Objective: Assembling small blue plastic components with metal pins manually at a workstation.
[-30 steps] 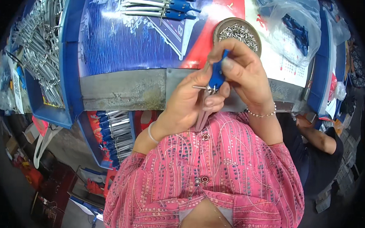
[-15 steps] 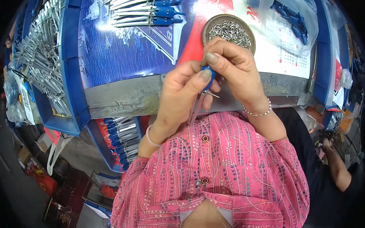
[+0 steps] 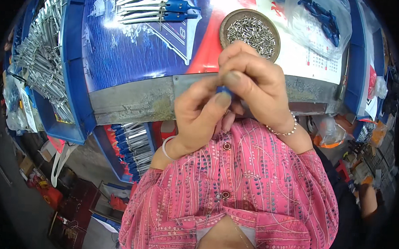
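Observation:
In front of my chest both hands are close together over the bench's near edge. My left hand (image 3: 196,111) is closed, thumb and fingers pinching a small blue piece (image 3: 223,89); only a bit of its blue shows. Against the top of that piece, my right hand (image 3: 258,82) is closed too, thumb pressed to bent fingers; what lies between its fingertips is hidden. Just beyond the right hand stands a round brown bowl (image 3: 223,33) holding many small silver pins (image 3: 252,32).
Blue-handled pieces with long pale blades (image 3: 146,8) lie at the back left. A blue bin (image 3: 73,52) of metal parts (image 3: 44,60) stands left, with another blue tray (image 3: 113,161) below the bench. A clear bag (image 3: 326,27) with blue parts sits back right. A co-worker's arm (image 3: 368,201) shows far right.
The blue piece and its metal prongs, visible before, are now mostly covered by my fingers. My right hand has closed in over its top. The co-worker's arm at right has shifted lower.

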Tool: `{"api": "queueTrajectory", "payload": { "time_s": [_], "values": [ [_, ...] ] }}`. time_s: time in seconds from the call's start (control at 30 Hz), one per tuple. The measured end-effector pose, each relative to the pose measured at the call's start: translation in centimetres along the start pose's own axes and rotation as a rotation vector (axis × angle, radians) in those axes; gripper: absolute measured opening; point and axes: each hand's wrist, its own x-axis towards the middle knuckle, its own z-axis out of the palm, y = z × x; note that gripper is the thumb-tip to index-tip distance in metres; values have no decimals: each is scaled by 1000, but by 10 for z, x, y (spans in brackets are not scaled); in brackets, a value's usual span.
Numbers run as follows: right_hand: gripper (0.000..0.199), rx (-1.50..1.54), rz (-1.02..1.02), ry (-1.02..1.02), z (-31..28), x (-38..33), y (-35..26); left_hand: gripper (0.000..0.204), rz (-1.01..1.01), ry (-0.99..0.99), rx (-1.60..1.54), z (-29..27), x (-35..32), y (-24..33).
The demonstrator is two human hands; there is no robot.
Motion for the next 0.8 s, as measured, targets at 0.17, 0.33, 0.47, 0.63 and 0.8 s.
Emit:
{"api": "queueTrajectory", "payload": {
  "time_s": [0.17,0.33,0.47,0.63,0.8],
  "values": [
    [18,123,170,46,-2,2,17,20,-147,61,-25,-1,11,2],
    [21,286,340,87,-2,2,18,21,-242,96,-53,-1,14,5],
    [17,151,256,83,-2,7,18,21,-192,87,-10,-5,16,3],
    [21,94,120,62,-1,3,26,20,-174,35,20,-7,16,3],
    [22,251,281,53,-3,6,24,27,-225,45,-9,-10,16,0]
  ]
}}
